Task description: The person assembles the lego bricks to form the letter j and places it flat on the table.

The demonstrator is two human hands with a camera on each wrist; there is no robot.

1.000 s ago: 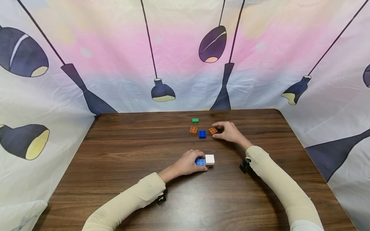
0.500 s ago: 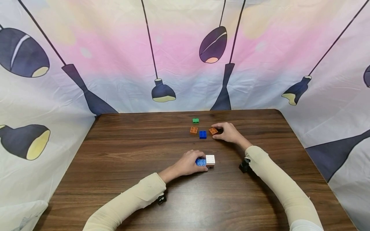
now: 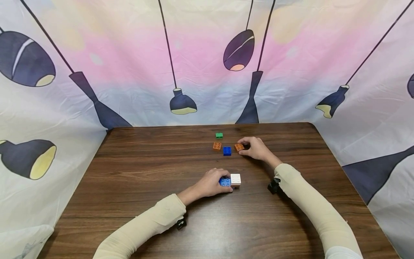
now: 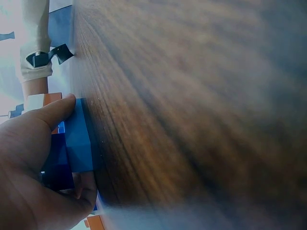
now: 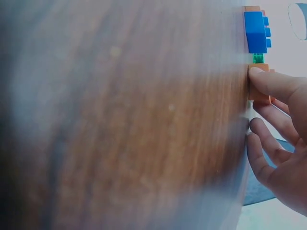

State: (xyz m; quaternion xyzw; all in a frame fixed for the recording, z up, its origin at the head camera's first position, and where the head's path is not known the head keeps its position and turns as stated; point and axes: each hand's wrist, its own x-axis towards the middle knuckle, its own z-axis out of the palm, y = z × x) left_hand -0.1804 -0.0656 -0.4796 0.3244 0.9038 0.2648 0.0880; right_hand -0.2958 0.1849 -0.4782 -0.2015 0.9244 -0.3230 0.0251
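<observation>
The right hand (image 3: 256,148) is pinching an orange brick (image 3: 239,147) at its left; lower centre, the left hand (image 3: 211,182) is gripping stacked blue bricks (image 3: 225,182).

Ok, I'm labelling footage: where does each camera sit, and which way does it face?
Head: worn on the head, looking forward and down at the table; left hand, right hand and beige sleeves show.
Left wrist: on that wrist, looking low over the table at the held blue blocks; left hand and right sleeve show.
Right wrist: on that wrist, looking low over the table at the orange block in the fingers; the right hand shows.
Shared: head and right wrist both show that orange block and the green block.
</observation>
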